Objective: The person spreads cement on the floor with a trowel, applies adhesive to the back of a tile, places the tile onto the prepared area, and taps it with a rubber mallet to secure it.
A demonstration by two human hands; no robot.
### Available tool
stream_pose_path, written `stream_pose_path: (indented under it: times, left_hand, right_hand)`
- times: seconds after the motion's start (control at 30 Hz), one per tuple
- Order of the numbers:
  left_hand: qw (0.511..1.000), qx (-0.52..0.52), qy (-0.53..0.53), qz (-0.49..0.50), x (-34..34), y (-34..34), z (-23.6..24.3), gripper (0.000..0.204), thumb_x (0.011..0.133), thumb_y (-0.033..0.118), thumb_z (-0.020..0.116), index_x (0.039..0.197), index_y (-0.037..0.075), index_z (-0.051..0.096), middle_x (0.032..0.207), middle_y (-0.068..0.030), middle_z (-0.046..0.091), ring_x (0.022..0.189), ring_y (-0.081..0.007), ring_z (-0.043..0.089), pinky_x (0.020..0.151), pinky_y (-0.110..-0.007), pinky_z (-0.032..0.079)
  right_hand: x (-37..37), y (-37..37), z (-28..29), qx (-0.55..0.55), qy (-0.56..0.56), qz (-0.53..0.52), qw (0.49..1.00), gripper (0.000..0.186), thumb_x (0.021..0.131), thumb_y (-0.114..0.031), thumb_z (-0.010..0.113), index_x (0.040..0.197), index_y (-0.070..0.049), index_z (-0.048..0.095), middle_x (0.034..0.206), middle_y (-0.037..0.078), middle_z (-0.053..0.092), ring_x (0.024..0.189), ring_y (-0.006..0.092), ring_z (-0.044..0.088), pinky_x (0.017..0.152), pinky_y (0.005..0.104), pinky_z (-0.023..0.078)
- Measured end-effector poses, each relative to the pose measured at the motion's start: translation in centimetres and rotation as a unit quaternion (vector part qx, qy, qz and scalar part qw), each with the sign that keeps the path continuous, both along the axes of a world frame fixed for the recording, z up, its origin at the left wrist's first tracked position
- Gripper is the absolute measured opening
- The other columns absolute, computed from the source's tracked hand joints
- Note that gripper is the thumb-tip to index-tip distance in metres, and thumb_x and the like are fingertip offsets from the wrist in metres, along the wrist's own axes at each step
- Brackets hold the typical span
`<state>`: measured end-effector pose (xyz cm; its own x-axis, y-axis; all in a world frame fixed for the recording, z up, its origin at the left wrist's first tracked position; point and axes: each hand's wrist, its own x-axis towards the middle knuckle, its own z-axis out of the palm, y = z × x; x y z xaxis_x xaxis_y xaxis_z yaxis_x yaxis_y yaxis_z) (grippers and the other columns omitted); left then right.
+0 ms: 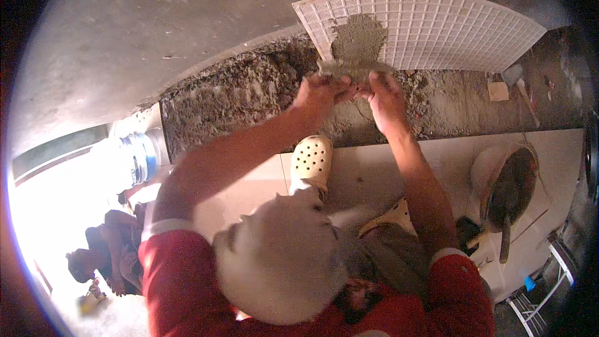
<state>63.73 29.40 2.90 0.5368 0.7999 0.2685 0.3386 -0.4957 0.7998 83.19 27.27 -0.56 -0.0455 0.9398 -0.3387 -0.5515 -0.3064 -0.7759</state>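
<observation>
Both of my hands meet at the lower edge of a large pale tile [449,31], whose gridded back faces up. A patch of wet grey mortar [359,37] sits on that back near its left end. My left hand [321,97] and my right hand [387,100] are closed, side by side, on a flat mortar-smeared piece [352,68] just below the patch. Blur and mortar hide its exact kind. Under my hands runs a strip of rough, broken bedding [237,93].
A bucket [483,175] with a handled tool in it stands at right. Beyond lie a small block [498,91] and a long-handled tool [529,103]. A cream clog [312,159] rests on the laid tiles [249,187]. Another person [112,243] crouches at left near a blue water bottle [142,157].
</observation>
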Motion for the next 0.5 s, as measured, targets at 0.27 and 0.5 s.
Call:
stream_pose_path:
  times: [0.27, 0.5]
  left_hand:
    - [0.962, 0.215, 0.166, 0.023, -0.8, -1.8, -12.8, 0.026, 0.101, 0.015, 0.07, 0.118, -0.004, 0.062, 0.108, -0.0113, 0.072, 0.099, -0.0207, 0.07, 0.089, -0.033, 0.056]
    - [0.877, -0.307, -0.315, 0.194, 2.2, -0.2, -5.4, 0.02, 0.102, 0.017, 0.068, 0.108, -0.002, 0.066, 0.102, -0.0085, 0.073, 0.089, -0.0152, 0.068, 0.081, -0.031, 0.055]
  right_hand:
    - [0.8, 0.6, -7.5, 0.004, -0.131, 0.031, 0.991, 0.02, 0.105, -0.019, 0.06, 0.117, -0.003, 0.064, 0.106, 0.006, 0.07, 0.094, 0.0191, 0.069, 0.081, 0.0358, 0.056]
    - [-0.9, 3.2, -3.5, -0.026, -0.12, -0.031, 0.992, 0.025, 0.102, -0.02, 0.066, 0.119, -0.002, 0.064, 0.106, 0.007, 0.071, 0.091, 0.0206, 0.07, 0.08, 0.0356, 0.057]
